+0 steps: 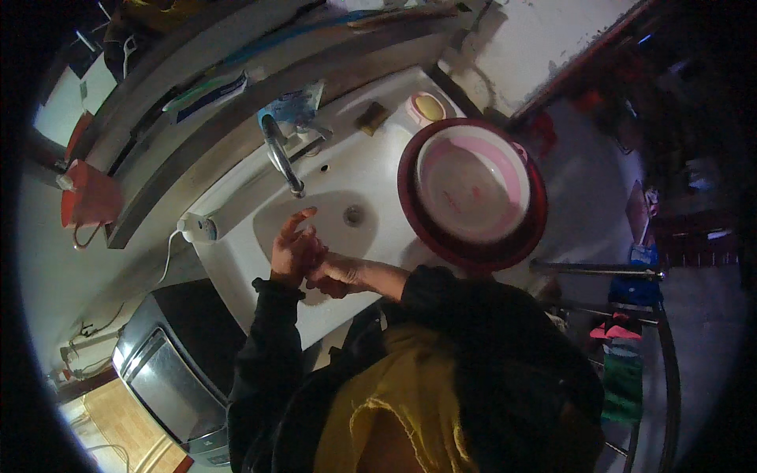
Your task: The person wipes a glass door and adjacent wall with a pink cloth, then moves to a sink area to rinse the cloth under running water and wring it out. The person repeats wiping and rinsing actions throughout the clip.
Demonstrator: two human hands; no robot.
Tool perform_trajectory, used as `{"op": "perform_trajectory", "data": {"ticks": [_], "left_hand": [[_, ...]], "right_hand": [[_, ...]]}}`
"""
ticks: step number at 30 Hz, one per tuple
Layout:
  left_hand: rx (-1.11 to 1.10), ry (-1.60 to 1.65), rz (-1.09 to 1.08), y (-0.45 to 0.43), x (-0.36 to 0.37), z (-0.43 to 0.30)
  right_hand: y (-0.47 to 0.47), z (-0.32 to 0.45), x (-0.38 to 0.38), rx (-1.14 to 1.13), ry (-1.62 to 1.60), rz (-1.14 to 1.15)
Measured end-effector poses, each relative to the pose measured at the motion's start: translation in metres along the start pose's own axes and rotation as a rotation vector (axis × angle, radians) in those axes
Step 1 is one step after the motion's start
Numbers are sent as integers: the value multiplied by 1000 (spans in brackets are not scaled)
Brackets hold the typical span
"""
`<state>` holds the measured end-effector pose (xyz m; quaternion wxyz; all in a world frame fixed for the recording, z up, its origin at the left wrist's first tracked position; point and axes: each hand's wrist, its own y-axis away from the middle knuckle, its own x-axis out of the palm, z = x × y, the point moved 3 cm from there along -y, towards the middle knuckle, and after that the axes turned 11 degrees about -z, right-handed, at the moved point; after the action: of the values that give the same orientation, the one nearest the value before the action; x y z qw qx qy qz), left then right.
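Observation:
Over the near edge of a white sink (387,177), my two hands touch each other. My left hand (294,251) is on the left, its fingers and thumb partly spread up toward the faucet. Across its palm side lies my right hand (332,275), reaching in from the right; its fingers are partly hidden, so its grip is unclear. A chrome faucet (282,156) stands just beyond the hands, and I cannot tell whether water runs from it. The round drain (353,216) lies to their right.
A pink and white basin (467,189) sits inside a dark red basin (411,219) at the sink's right. Behind them is a soap dish (419,112) with yellow soap. A black appliance (177,378) stands lower left, a red mug (89,195) hangs upper left, and a metal rack (597,269) is right.

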<state>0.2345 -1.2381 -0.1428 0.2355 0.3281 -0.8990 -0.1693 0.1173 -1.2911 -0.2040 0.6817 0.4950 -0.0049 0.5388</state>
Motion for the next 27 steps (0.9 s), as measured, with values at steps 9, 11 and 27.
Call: {"op": "perform_trajectory", "data": {"ticks": [9, 11, 27], "left_hand": [[678, -607, -377, -49, -16, 41], [491, -538, -434, -48, -7, 37], [-11, -80, 23, 5, -31, 18]], "right_hand": [[-48, -2, -24, -1088, 1187, -415], [-61, -11, -35, -1184, 1309, -475], [38, 31, 0, -454, 340, -305]]}}
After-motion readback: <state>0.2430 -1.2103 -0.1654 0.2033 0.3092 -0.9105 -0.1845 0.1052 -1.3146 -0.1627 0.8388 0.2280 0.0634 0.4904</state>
